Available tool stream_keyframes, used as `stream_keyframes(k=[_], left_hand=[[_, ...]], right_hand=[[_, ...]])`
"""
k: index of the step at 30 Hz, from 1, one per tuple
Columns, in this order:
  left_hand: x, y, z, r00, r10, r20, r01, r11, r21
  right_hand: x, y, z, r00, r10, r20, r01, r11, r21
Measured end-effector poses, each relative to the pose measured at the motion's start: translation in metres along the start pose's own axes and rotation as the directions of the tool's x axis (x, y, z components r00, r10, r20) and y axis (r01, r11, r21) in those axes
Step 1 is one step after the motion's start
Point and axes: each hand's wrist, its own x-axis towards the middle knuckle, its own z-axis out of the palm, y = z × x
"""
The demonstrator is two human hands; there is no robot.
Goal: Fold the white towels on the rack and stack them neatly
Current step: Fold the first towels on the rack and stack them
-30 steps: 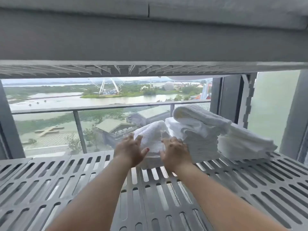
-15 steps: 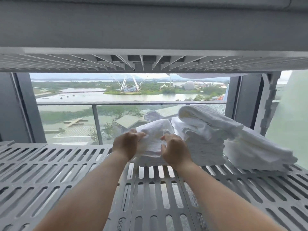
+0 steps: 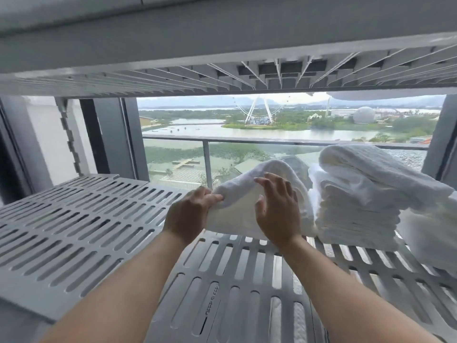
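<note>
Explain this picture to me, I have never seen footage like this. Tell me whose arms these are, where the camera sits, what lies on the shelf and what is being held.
There is no machine here. A person works with bare hands, and the single camera is worn on their head, looking forward and down, so both arms reach in from the bottom edge. The surface is a grey slotted shelf of a rack, with another shelf close above it and a window behind. On the shelf lies a small white towel. The left hand pinches its left edge. The right hand rests against the towel with straight fingers and grips nothing. To the right stands a stack of folded towels.
</note>
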Motion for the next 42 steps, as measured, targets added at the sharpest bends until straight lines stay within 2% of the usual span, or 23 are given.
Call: stream_keyframes(k=[5,8,10,13,15,17,20,22,24,27,29,32,35,38,40,42], left_hand=[[-0.031,-0.027,-0.016,1.0,0.01,0.011,-0.01,1.0,0.015],[-0.049,-0.055,-0.03,1.0,0.02,0.0,-0.02,1.0,0.016],[-0.061,-0.078,-0.04,1.0,0.003,-0.004,-0.003,1.0,0.03],[-0.082,-0.117,-0.058,0.999,-0.047,0.006,0.047,0.998,0.048],[-0.096,-0.146,-0.069,0.996,-0.091,0.011,0.09,0.995,0.051],[-0.109,-0.176,-0.08,0.991,-0.132,0.01,0.13,0.988,0.083],[-0.123,-0.219,-0.096,0.979,-0.205,-0.014,0.205,0.973,0.109],[-0.129,-0.24,-0.103,0.973,-0.229,-0.039,0.232,0.967,0.109],[-0.134,-0.252,-0.104,0.973,-0.229,-0.034,0.231,0.971,0.062],[-0.14,-0.255,-0.101,0.985,-0.172,0.017,0.173,0.982,-0.072],[-0.143,-0.253,-0.1,0.992,-0.123,0.029,0.126,0.98,-0.155],[-0.147,-0.255,-0.1,0.993,-0.114,0.026,0.117,0.971,-0.21],[-0.146,-0.264,-0.103,0.975,-0.215,0.052,0.221,0.94,-0.26],[-0.145,-0.268,-0.106,0.954,-0.275,0.118,0.299,0.893,-0.337],[-0.141,-0.265,-0.103,0.948,-0.247,0.199,0.306,0.876,-0.372],[-0.135,-0.255,-0.099,0.928,-0.207,0.309,0.331,0.84,-0.43]], right_hand=[[-0.003,-0.04,-0.001,0.997,-0.07,0.041,0.073,0.995,-0.074],[-0.005,-0.066,0.001,0.994,-0.011,0.107,0.026,0.99,-0.142],[-0.01,-0.086,0.007,0.978,0.055,0.203,-0.013,0.979,-0.205],[-0.022,-0.121,0.025,0.883,0.152,0.443,-0.009,0.952,-0.307],[-0.028,-0.146,0.038,0.811,0.23,0.538,-0.03,0.935,-0.354],[-0.032,-0.171,0.049,0.799,0.273,0.536,-0.045,0.916,-0.399],[-0.034,-0.198,0.062,0.845,0.255,0.47,-0.021,0.894,-0.448],[-0.036,-0.213,0.07,0.85,0.252,0.463,-0.033,0.902,-0.43],[-0.037,-0.228,0.08,0.819,0.263,0.509,-0.027,0.905,-0.424],[-0.038,-0.248,0.097,0.694,0.371,0.617,-0.087,0.894,-0.44],[-0.039,-0.255,0.104,0.692,0.396,0.604,-0.103,0.882,-0.46],[-0.037,-0.262,0.108,0.761,0.414,0.5,-0.266,0.901,-0.342],[-0.024,-0.277,0.108,0.785,0.426,0.449,-0.394,0.904,-0.169],[-0.008,-0.292,0.11,0.801,0.479,0.36,-0.512,0.859,-0.006],[-0.003,-0.297,0.111,0.771,0.519,0.37,-0.586,0.805,0.092],[-0.002,-0.299,0.109,0.703,0.511,0.495,-0.67,0.71,0.219]])
